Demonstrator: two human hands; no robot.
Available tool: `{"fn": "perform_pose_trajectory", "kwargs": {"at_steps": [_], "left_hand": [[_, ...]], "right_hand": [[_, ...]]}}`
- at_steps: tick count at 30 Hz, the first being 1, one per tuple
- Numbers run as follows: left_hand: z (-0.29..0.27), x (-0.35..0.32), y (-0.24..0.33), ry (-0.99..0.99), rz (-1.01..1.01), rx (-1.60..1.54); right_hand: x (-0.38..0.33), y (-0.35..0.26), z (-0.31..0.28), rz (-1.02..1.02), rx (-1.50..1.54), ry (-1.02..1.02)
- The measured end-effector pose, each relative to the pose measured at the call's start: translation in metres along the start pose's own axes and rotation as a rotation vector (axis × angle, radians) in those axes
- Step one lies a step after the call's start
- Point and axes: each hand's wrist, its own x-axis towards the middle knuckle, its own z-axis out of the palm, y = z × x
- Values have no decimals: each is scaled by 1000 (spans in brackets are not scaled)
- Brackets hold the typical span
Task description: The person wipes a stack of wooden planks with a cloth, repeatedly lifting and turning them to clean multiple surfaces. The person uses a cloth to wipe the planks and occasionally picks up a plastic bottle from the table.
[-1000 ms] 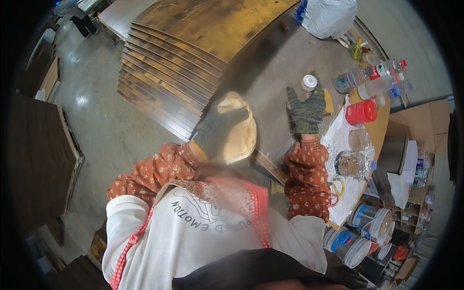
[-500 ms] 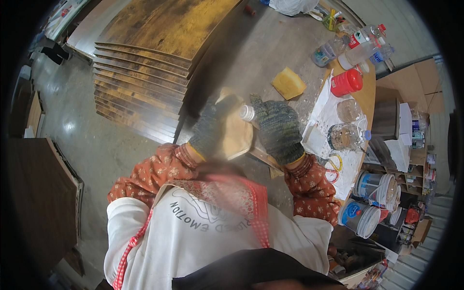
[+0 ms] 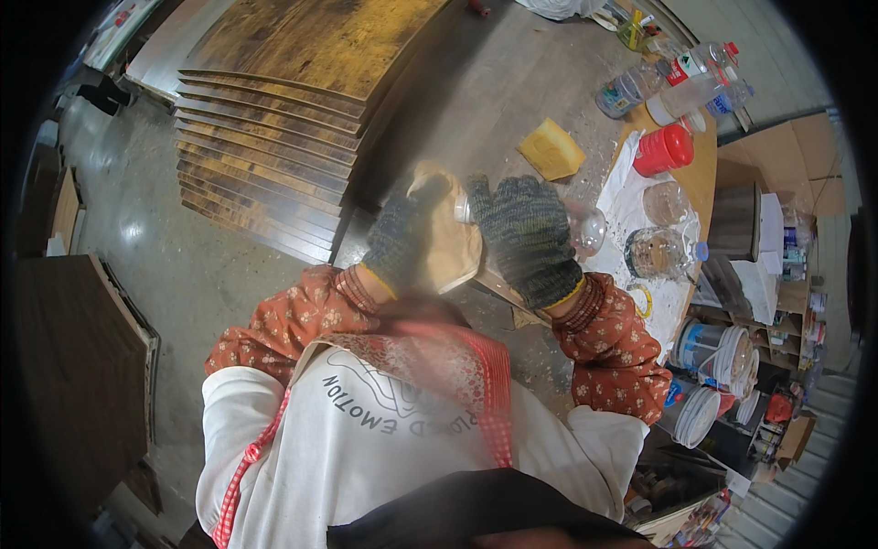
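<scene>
Both my hands wear dark grey-green knit gloves with yellow cuffs. My right hand is closed over a clear plastic bottle lying on its side. Its white cap end points left toward the cloth, and the rounded base shows past the glove. My left hand grips a beige cloth that hangs between the two hands, partly covering the fingers. To the upper right of my right hand, a yellow sponge block rests on the table.
Brown wood-patterned boards are stacked at the left, edges fanned. A red plastic container, a clear bottle with a blue cap and several other bottles stand or lie at the right. Paint buckets sit beyond the table's right edge.
The bottle's base now shows to the right of my right glove, where it was hidden before. My right forearm has shifted slightly right; the left hand stays at the cloth.
</scene>
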Motion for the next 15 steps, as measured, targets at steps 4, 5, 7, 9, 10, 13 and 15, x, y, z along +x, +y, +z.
{"fn": "perform_pose_trajectory", "kwargs": {"at_steps": [4, 5, 7, 9, 10, 13, 15], "left_hand": [[7, -5, 14, -99, -146, -396], [11, -4, 19, -162, -161, -529], [18, 0, 31, -303, -56, -480], [23, 11, 43, -334, -19, -403], [25, 16, 48, -349, 0, -366], [29, 28, 58, -169, -6, -63], [29, 28, 60, -88, 337, 444]], "right_hand": [[7, 3, -4, 37, -7, -150], [10, 5, -4, 48, 34, -116], [15, 12, -4, 50, 134, -8], [21, 22, -5, 63, 129, -87], [25, 29, -5, 92, 97, -81], [37, 52, -9, 292, 266, 155], [48, 71, -9, 449, 445, 227]]}}
